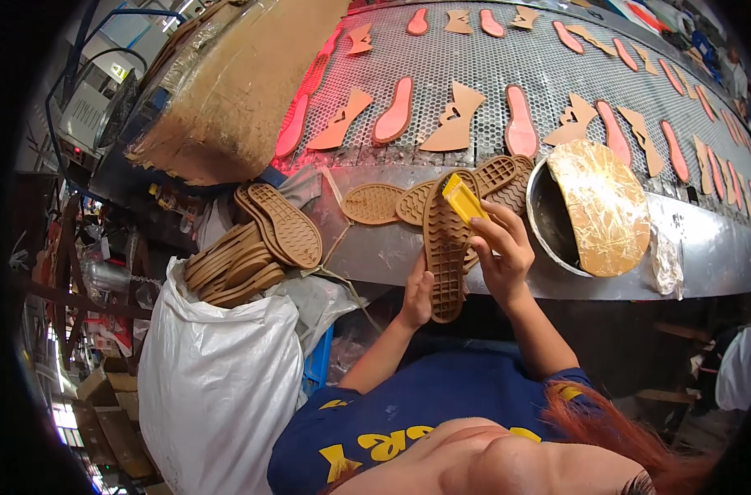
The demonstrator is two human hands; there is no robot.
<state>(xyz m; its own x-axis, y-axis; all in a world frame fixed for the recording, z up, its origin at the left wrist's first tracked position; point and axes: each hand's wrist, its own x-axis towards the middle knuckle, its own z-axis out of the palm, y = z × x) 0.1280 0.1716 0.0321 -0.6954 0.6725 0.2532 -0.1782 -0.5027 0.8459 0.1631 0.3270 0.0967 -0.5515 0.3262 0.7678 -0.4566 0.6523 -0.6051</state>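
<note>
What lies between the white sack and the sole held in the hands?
In the head view, a stack of tan soles lies between the white sack and the held sole, partly on grey cloth.

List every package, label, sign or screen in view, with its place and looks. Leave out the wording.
White woven sack: lower left, bulging, open-topped, tan soles stacked at its mouth.
Cardboard boxes: far lower left, brown, stacked.
Small sign: upper left on a grey panel, pale with green, too small to tell more.
No screens show.
</note>
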